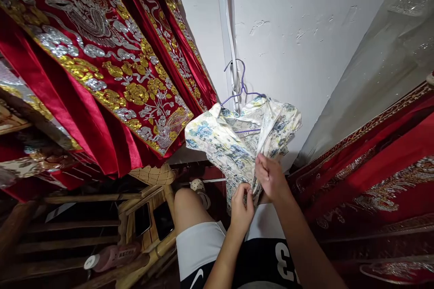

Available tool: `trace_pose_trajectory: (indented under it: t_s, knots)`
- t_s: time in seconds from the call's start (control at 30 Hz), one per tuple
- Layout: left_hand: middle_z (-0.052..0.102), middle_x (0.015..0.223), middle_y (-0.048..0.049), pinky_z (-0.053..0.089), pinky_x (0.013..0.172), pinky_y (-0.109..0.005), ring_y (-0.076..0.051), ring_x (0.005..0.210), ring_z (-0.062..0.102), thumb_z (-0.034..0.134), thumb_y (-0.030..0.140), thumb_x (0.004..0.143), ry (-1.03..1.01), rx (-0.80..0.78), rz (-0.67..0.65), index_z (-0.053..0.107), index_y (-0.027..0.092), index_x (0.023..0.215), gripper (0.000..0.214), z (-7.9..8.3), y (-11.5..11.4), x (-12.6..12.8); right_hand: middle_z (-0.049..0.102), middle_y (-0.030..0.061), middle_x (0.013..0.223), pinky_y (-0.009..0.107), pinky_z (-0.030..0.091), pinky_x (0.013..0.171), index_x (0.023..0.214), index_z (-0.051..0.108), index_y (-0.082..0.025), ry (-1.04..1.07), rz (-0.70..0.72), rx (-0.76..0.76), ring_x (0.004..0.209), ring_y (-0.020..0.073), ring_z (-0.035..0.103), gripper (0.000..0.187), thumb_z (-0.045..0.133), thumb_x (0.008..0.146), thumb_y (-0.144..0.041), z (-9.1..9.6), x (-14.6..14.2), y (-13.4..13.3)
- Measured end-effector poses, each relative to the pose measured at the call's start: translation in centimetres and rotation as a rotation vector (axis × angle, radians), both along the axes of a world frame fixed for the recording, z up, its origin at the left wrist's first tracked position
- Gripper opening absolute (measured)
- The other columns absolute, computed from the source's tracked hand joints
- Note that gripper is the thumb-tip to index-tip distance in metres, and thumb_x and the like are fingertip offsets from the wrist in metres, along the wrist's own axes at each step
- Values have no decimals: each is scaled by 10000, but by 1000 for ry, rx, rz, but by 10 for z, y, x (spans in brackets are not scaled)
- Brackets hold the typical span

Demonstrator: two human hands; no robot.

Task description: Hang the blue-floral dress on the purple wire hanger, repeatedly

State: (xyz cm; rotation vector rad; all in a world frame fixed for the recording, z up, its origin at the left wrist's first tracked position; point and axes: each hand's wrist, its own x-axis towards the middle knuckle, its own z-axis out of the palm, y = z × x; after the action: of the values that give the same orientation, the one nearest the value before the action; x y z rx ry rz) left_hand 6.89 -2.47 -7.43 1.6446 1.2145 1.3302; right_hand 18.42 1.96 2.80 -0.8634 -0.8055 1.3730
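Two sets of fingers, of the left hand (242, 205) and the right hand (272, 178), look clamped on the front edges of the shirt (233, 146), which hangs on the hanger (243, 92) before the far wall (291, 49) and should be light, soft, easily creased, best held by firmer seams.

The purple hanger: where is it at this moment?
In the head view, the purple hanger is just above the picture's centre, inside the shoulders of the floral garment, with its hook in front of the white wall.
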Motion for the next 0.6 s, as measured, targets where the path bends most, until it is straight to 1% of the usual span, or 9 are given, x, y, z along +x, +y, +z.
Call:
trace_pose_trajectory:
  t_s: [0.13, 0.2, 0.3, 0.33, 0.4, 0.43, 0.47, 0.53, 0.6]
  knots:
    - [581, 779, -30, 424, 729, -284, -193, 748, 564, 491, 273, 961, 41, -36, -32, 568, 211, 864, 138, -17, 6, 4, 378, -92, 460, 219, 219, 366, 716, 614, -177, 8, 14, 118, 380, 52, 262, 385, 800, 784, -507, 59, 7, 45]
    - [598, 804, -37, 428, 744, -283, -197, 775, 576, 496, 256, 948, 53, -36, -49, 572, 210, 868, 120, -22, 10, 3, 363, -100, 457, 207, 198, 353, 731, 617, -169, 4, 18, 183, 372, 46, 259, 394, 797, 795, -514, 83, 10, 62]
    - [619, 792, -33, 433, 723, -280, -195, 756, 578, 495, 239, 934, 100, -61, -108, 595, 202, 862, 128, -13, 19, -8, 355, -104, 441, 197, 186, 345, 738, 610, -168, -24, 2, 244, 356, 42, 256, 413, 752, 837, -543, 100, 9, 73]
    - [624, 768, -26, 434, 704, -275, -191, 732, 577, 503, 241, 929, 123, -82, -160, 607, 201, 850, 137, -2, 23, -14, 378, -98, 444, 195, 192, 345, 740, 611, -166, -37, 10, 252, 356, 42, 270, 417, 748, 838, -547, 101, 7, 72]
    - [647, 741, -18, 443, 683, -266, -186, 707, 596, 548, 254, 918, 161, -104, -288, 642, 203, 830, 138, 31, 35, -30, 433, -80, 456, 190, 203, 346, 732, 615, -164, -68, 40, 248, 363, 43, 312, 424, 755, 823, -553, 97, 3, 66]
    - [684, 802, -33, 462, 736, -271, -190, 762, 629, 560, 271, 928, 143, -54, -262, 668, 204, 854, 147, 53, 42, -38, 454, -71, 458, 189, 208, 347, 720, 614, -165, -85, 55, 242, 367, 46, 334, 428, 759, 814, -556, 94, 1, 62]
    - [707, 879, -45, 469, 774, -276, -193, 818, 648, 566, 297, 945, 123, 39, -175, 688, 207, 917, 154, 77, 50, -46, 464, -64, 453, 190, 211, 348, 704, 609, -167, -104, 67, 235, 369, 50, 350, 434, 759, 808, -561, 92, -1, 58]
    - [710, 926, -42, 476, 801, -288, -187, 845, 659, 563, 319, 973, 119, 236, -25, 656, 213, 1203, 270, 126, 68, -54, 465, -57, 435, 193, 218, 355, 673, 595, -177, -145, 79, 234, 368, 59, 364, 439, 742, 812, -566, 90, -4, 52]
    - [709, 954, -37, 485, 813, -302, -170, 807, 647, 554, 321, 990, 182, 413, -33, 603, 219, 1325, 354, 166, 85, -53, 455, -55, 419, 201, 228, 367, 653, 584, -185, -192, 87, 267, 365, 64, 356, 437, 711, 836, -561, 91, -6, 50]
